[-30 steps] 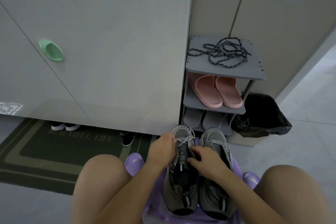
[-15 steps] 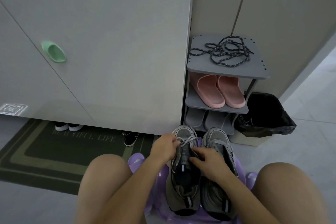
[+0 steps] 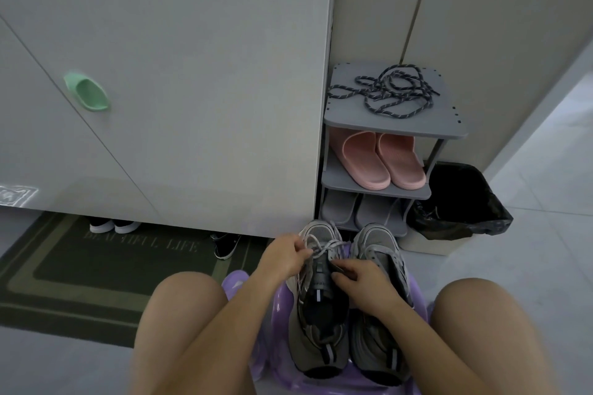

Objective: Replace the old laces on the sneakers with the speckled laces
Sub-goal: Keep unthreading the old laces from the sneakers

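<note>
Two grey sneakers stand side by side on a purple stool (image 3: 282, 298) between my knees, toes pointing away. The left sneaker (image 3: 317, 324) has a loosened pale grey lace (image 3: 324, 247) over its tongue. My left hand (image 3: 284, 255) pinches that lace at the sneaker's left side. My right hand (image 3: 359, 282) rests across both sneakers, its fingers curled on the lace near the left sneaker's tongue. The right sneaker (image 3: 378, 244) is still laced. The dark speckled laces (image 3: 390, 90) lie in a loose tangle on top of the grey shoe rack (image 3: 442, 128).
The rack holds pink slippers (image 3: 382, 160) and grey slippers (image 3: 359, 210) below. A bin with a black bag (image 3: 462, 199) stands to its right. A white cabinet with a green handle (image 3: 88, 93) fills the left; a dark doormat (image 3: 106, 263) lies under it.
My left hand has pulled the pale lace up and to the left, loosening it further. My right hand has shifted slightly on the tongue.
</note>
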Motion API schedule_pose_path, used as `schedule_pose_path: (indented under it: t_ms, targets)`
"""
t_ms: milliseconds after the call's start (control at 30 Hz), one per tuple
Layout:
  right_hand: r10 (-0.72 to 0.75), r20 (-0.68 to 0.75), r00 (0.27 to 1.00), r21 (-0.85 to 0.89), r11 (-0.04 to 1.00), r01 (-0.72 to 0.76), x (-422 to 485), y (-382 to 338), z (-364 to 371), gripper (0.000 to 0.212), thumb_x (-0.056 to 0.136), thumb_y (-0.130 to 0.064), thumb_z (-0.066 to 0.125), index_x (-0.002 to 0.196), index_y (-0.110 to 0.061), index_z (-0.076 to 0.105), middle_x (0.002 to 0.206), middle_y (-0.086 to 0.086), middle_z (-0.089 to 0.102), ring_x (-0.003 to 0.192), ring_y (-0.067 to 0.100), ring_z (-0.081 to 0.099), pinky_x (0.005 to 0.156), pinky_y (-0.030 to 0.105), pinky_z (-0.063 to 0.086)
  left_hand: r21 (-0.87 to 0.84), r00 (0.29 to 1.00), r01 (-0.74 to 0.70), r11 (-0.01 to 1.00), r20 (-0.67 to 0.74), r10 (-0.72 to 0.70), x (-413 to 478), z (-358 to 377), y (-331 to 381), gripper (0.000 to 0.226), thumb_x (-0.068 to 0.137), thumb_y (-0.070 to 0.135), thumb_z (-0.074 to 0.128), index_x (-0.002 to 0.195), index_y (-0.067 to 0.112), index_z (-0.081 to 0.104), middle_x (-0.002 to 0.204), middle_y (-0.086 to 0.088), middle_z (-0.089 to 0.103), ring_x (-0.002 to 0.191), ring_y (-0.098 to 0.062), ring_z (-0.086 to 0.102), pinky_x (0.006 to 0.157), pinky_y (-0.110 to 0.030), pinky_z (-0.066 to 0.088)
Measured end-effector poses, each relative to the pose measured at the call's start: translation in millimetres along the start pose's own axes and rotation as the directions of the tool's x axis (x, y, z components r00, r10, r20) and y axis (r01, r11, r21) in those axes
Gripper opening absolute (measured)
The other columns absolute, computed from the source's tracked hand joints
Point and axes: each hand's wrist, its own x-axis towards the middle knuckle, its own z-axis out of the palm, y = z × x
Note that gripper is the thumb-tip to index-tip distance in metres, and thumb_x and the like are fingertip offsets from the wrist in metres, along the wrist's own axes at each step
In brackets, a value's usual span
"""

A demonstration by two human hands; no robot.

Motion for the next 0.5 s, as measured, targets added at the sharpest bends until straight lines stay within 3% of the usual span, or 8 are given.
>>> schedule_pose_path:
  t_ms: [133, 300, 400, 500]
  targets:
    - [0.037, -0.021, 0.999, 0.036, 0.999, -0.036, -2.0, 1.0, 0.4, 0.039, 0.089, -0.019, 0.059, 0.128, -0.016, 0.057, 0.124, 0.002, 0.062, 0.115, 0.012, 0.057, 0.099, 0.024, 0.043, 0.048, 0.995, -0.002, 0.999, -0.099, 0.007, -1.8, 6.0, 2.0, 0.020, 0.093, 0.027, 0.054, 0.076, 0.018, 0.050, 0.081, -0.003, 0.059, 0.077, -0.021, 0.055, 0.069, -0.030, 0.043]
    - [0.040, -0.068, 0.997, 0.068, 0.997, -0.035, -4.6, 1.3, 2.7, 0.040, 0.088, -0.019, 0.060, 0.128, -0.018, 0.056, 0.123, 0.001, 0.063, 0.113, 0.010, 0.057, 0.091, 0.017, 0.041, -0.280, 0.923, -0.043, 0.959, -0.378, -0.069, 2.3, -10.8, 7.3, 0.015, 0.091, 0.022, 0.057, 0.089, 0.009, 0.064, 0.089, -0.005, 0.066, 0.083, -0.022, 0.061, 0.076, -0.031, 0.047]
    - [0.039, -0.076, 0.996, 0.091, 0.995, -0.032, -5.9, 1.7, 3.6, 0.041, 0.087, -0.019, 0.061, 0.128, -0.019, 0.057, 0.122, -0.001, 0.064, 0.110, 0.007, 0.058, 0.090, 0.015, 0.041, -0.280, 0.973, -0.020, 0.960, -0.228, -0.047, 4.7, -11.5, 3.0, 0.017, 0.088, 0.029, 0.062, 0.086, 0.012, 0.061, 0.085, -0.001, 0.063, 0.083, -0.019, 0.061, 0.078, -0.030, 0.047]
    - [0.033, -0.081, 0.996, 0.107, 0.994, -0.024, -5.5, 1.5, 3.9, 0.041, 0.085, -0.018, 0.063, 0.126, -0.019, 0.058, 0.119, -0.002, 0.065, 0.105, 0.004, 0.058, 0.089, 0.014, 0.042, -0.013, 0.997, 0.034, 0.999, -0.063, -0.035, 2.0, 1.3, -3.2, 0.026, 0.088, 0.033, 0.061, 0.069, 0.021, 0.047, 0.079, 0.002, 0.056, 0.078, -0.017, 0.055, 0.072, -0.027, 0.042]
